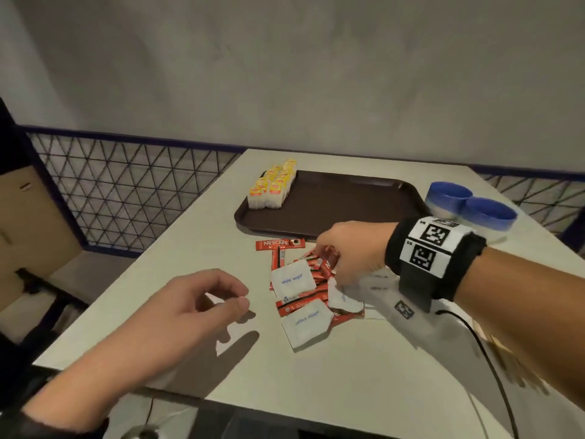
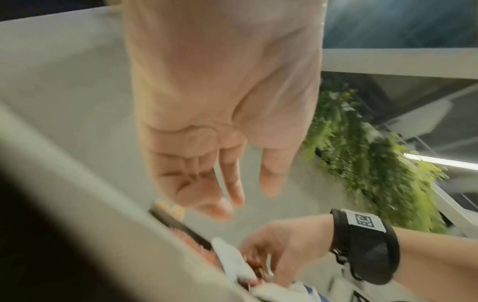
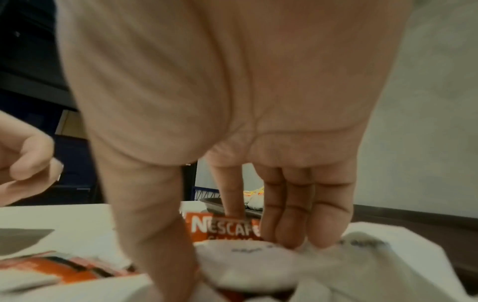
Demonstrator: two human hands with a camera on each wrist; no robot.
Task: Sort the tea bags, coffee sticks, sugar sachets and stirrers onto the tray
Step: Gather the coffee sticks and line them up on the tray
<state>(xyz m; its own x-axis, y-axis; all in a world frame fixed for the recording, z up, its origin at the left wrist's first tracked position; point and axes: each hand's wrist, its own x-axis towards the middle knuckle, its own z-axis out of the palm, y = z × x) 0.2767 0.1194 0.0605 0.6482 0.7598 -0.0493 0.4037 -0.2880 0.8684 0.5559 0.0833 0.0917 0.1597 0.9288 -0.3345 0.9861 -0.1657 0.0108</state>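
A brown tray (image 1: 348,201) lies at the back of the white table, with yellow-tagged tea bags (image 1: 273,185) in rows at its left end. In front of it is a mixed heap of red coffee sticks (image 1: 278,243) and white sugar sachets (image 1: 292,282). My right hand (image 1: 326,258) reaches into the heap and grips a few coffee sticks. In the right wrist view, one coffee stick (image 3: 222,226) stands upright between the fingers above a sugar sachet (image 3: 248,265). My left hand (image 1: 242,297) hovers left of the heap, its fingers loosely curled and holding nothing.
Two blue-rimmed round tubs (image 1: 468,207) stand right of the tray. A black cable (image 1: 487,343) and blurred tan strips (image 1: 506,359) lie under my right forearm. A wire mesh railing (image 1: 126,191) runs behind the table's left edge.
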